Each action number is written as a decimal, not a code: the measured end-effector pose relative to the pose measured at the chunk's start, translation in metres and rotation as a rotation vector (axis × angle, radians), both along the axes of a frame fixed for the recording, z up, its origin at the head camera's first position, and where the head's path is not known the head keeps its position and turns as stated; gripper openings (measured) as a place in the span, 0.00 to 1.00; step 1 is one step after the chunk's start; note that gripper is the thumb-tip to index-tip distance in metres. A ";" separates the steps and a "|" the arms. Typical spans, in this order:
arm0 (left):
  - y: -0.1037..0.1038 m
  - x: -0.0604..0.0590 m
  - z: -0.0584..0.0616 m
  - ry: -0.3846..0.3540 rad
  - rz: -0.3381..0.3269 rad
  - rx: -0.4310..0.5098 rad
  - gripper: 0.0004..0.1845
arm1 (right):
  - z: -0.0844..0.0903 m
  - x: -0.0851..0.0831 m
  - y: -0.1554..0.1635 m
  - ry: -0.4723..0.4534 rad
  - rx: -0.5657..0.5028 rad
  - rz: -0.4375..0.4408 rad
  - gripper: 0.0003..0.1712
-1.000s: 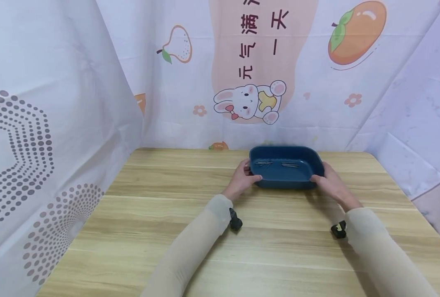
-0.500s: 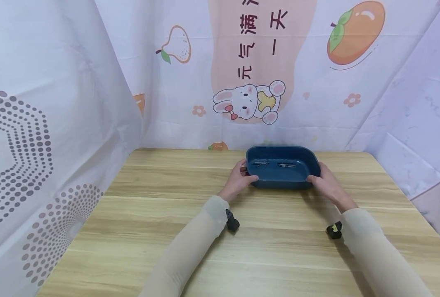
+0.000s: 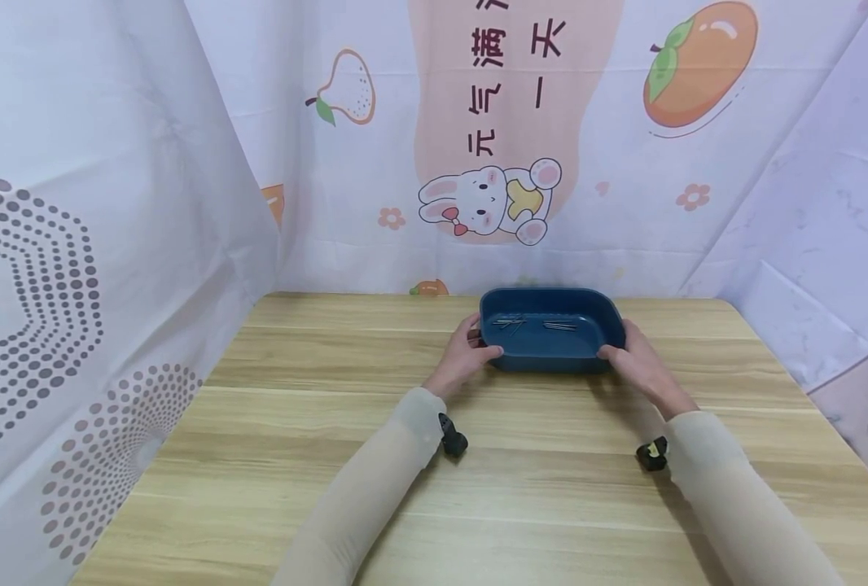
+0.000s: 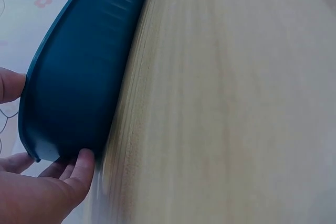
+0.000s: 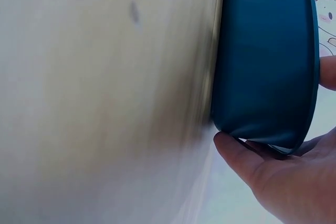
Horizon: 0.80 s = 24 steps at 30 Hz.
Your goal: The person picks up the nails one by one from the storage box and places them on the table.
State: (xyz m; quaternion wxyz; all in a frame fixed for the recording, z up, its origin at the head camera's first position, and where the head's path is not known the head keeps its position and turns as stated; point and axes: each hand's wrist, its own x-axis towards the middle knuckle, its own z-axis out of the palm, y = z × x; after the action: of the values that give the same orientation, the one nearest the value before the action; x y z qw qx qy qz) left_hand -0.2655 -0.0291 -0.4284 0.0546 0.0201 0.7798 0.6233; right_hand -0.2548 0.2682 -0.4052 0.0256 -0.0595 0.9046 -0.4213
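Note:
A dark blue, rounded rectangular basin [image 3: 551, 364] is near the back of the wooden table in the head view. Two small groups of thin metal sticks [image 3: 559, 326] lie on its floor, one at the left and one near the middle. My left hand [image 3: 463, 356] grips the basin's left end, thumb over the front rim. At the opposite end my right hand [image 3: 641, 365] holds it the same way. Both wrist views show the basin's outer wall [image 4: 79, 66] close to the tabletop; whether it touches I cannot tell. Some fingers are hidden behind it.
The wooden table [image 3: 551, 505] ends at a printed cloth [image 3: 346, 195] hanging just behind the basin. Another cloth with grey dots [image 3: 133, 268] hangs along the left side, and a pale marbled sheet [image 3: 822, 244] on the right. Small black devices [image 3: 453, 439] sit at the wrists.
Both hands have moved the basin a short way to the left along the table's back. The grip looks the same, and the metal sticks have travelled with the basin.

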 end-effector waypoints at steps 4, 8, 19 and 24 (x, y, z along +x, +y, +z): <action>-0.003 0.001 -0.001 -0.004 0.003 0.013 0.42 | 0.000 0.000 -0.002 -0.008 -0.001 0.005 0.43; -0.006 0.002 -0.002 0.003 0.005 0.012 0.42 | 0.000 0.001 -0.005 -0.014 -0.014 0.002 0.44; -0.010 0.003 -0.002 -0.017 0.021 0.050 0.41 | -0.001 0.002 -0.010 -0.036 -0.021 0.010 0.45; -0.013 0.003 -0.002 -0.019 0.023 0.064 0.41 | 0.000 0.002 -0.013 -0.030 -0.023 0.012 0.44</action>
State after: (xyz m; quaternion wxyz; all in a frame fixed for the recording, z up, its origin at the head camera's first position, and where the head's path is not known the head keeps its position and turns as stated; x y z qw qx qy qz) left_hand -0.2630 -0.0420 -0.4299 0.0542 0.0069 0.7591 0.6487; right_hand -0.2528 0.2547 -0.4049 0.0410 -0.0591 0.8988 -0.4323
